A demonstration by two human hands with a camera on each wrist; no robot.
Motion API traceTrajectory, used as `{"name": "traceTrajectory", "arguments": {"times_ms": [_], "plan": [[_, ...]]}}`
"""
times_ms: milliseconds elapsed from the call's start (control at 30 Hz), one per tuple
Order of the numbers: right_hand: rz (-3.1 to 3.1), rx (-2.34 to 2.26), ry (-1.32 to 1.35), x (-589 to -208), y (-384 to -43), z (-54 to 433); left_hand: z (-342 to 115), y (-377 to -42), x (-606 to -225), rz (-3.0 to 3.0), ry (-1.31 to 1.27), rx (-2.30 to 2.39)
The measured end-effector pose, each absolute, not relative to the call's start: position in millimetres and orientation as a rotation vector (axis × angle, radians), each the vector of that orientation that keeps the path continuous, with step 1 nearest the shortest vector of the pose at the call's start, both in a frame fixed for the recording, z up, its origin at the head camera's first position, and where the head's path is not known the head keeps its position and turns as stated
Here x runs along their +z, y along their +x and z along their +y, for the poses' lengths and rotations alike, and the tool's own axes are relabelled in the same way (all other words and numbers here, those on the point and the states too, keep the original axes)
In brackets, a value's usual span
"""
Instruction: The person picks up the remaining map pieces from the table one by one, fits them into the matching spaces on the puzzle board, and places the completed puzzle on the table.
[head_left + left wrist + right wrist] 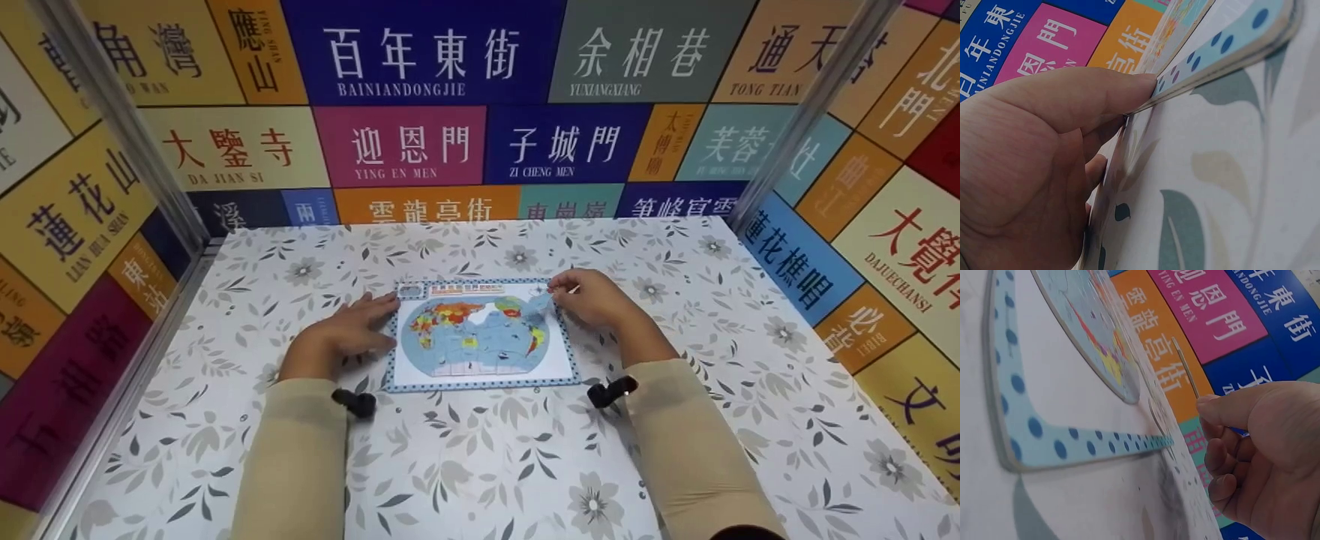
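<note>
A world map jigsaw puzzle in a light-blue dotted frame lies flat on the table, with a white patch showing in the upper middle of the map. My right hand pinches a light-blue puzzle piece above the map's upper right part. Edge-on in the right wrist view, the piece stands up between thumb and fingers. My left hand rests at the board's left edge, fingers stretched out. In the left wrist view the thumb of this hand touches the dotted border; its other fingertips are partly hidden.
A white tablecloth with grey leaves and flowers covers the table. Colourful panels with Chinese lettering stand behind and at both sides, with metal posts at the corners. Small black devices sit at the wrists.
</note>
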State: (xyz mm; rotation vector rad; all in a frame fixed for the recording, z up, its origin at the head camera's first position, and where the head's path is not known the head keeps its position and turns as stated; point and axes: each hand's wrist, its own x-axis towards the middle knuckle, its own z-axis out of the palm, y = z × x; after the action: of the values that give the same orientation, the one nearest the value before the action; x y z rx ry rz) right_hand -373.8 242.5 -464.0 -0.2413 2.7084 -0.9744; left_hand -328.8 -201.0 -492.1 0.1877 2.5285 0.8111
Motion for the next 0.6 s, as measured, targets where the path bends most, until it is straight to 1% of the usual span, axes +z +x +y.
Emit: {"name": "traceTrajectory", "arguments": {"times_ms": [300,600], "plan": [[2.706,-1.007,-0.332,-459.8,-368.0,207.5,-201.7,-328.9,-490.3,2.539,0.212,0.798],[2.662,-0.967,-0.371,-464.6,-370.7,175.1,-200.9,-330.3,-490.2,2.527,0.193,0.788]]}}
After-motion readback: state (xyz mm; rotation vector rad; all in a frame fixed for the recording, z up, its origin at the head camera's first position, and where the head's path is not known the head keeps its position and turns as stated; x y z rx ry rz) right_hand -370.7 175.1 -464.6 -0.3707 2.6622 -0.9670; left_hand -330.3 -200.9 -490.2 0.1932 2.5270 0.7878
